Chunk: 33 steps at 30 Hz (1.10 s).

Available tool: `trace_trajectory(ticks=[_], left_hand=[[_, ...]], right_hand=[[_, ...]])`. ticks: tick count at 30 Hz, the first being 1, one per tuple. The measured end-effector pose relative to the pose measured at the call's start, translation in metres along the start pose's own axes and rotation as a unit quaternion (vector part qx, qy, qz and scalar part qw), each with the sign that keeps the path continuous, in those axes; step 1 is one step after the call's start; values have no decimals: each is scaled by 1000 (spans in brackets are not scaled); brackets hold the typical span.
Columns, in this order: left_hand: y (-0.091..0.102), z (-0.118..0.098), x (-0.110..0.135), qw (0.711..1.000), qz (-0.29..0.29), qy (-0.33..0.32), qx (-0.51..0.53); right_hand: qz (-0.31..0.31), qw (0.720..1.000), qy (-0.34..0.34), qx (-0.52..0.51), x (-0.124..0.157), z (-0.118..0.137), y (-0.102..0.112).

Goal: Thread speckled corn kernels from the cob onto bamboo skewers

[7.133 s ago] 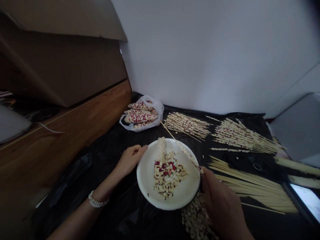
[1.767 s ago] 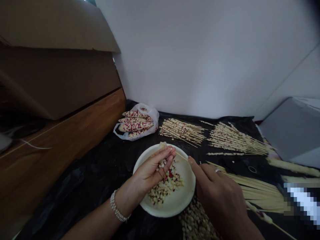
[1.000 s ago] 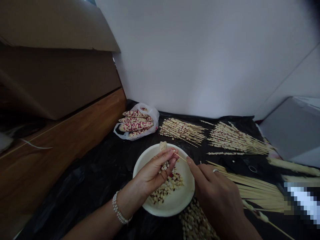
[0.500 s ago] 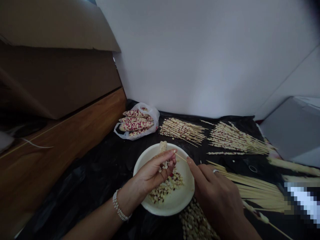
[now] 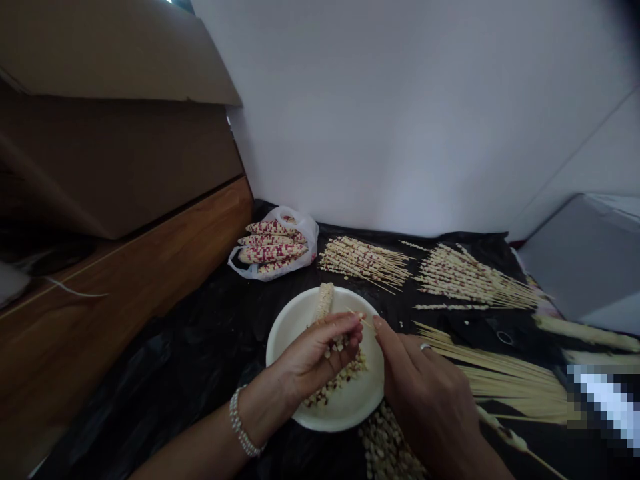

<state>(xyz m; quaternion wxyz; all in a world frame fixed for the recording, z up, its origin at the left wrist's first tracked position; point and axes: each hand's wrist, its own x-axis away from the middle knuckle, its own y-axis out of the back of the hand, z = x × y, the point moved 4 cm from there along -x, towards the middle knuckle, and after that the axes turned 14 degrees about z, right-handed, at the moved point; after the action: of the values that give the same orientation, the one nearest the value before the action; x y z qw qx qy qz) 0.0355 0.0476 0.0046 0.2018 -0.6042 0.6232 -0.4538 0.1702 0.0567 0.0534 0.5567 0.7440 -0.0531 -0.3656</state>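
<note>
My left hand (image 5: 315, 363) is closed over the white bowl (image 5: 277, 333), with loose corn kernels (image 5: 338, 345) cupped in its fingers. Its thumb and forefinger pinch a kernel at the pointed end of a thin bamboo skewer (image 5: 369, 325). That skewer is gripped by my right hand (image 5: 430, 393), closed at the bowl's right rim; its rear part is hidden. Pale and dark-red kernels (image 5: 345, 381) lie in the bowl below my left hand. A stripped corn cob (image 5: 325, 301) leans inside the far rim.
Several speckled corn cobs (image 5: 273, 253) lie in a plastic bag at the back. Two piles of kernel-threaded skewers (image 5: 360, 257) lie right of it. Bare skewers (image 5: 515, 380) spread beside my right hand. Black plastic sheeting (image 5: 200, 347) covers the surface; a cardboard box (image 5: 125, 153) stands left.
Both hands have shifted slightly, my left a little right and down. The skewer's tip now shows past the kernel at my left fingertips. More of the stripped cob is visible.
</note>
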Motion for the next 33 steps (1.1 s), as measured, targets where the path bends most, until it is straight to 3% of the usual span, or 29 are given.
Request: trace_trajectory(ticks=[4, 14, 33], left_hand=[[-6, 9, 0, 1000, 4, 28, 4], [-4, -21, 0, 1000, 23, -2, 15], [5, -24, -3, 999, -1, -29, 31]], right_hand=[[-2, 1000, -2, 3, 0, -1, -3], [2, 999, -18, 26, 3, -15, -3], [-9, 1000, -7, -6, 1, -10, -1]])
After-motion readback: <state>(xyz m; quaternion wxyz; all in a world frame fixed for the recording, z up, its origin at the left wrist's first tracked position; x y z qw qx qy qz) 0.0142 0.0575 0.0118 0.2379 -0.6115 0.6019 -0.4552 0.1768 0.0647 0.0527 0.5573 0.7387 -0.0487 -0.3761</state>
